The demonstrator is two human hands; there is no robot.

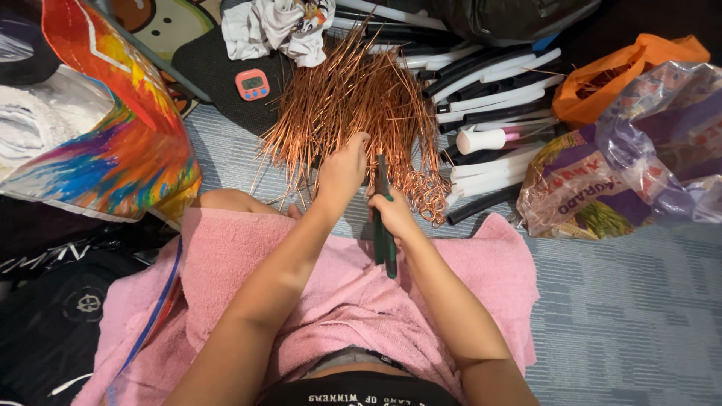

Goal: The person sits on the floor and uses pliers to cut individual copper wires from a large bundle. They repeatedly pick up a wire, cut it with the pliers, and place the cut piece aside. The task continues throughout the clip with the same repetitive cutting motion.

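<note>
The left hand (pixel 342 171) pinches copper wires (pixel 353 105) fanned out just beyond its fingertips. Just beside it, the right hand (pixel 392 214) is clamped around green-handled pliers (pixel 383 233), whose tips reach the wires.

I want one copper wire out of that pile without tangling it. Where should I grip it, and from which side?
Pinch a straight shaft at its near end, where the left hand touches the copper wires, coming from above. The curled loops beside the pliers look interlocked, so probably avoid them.
</note>
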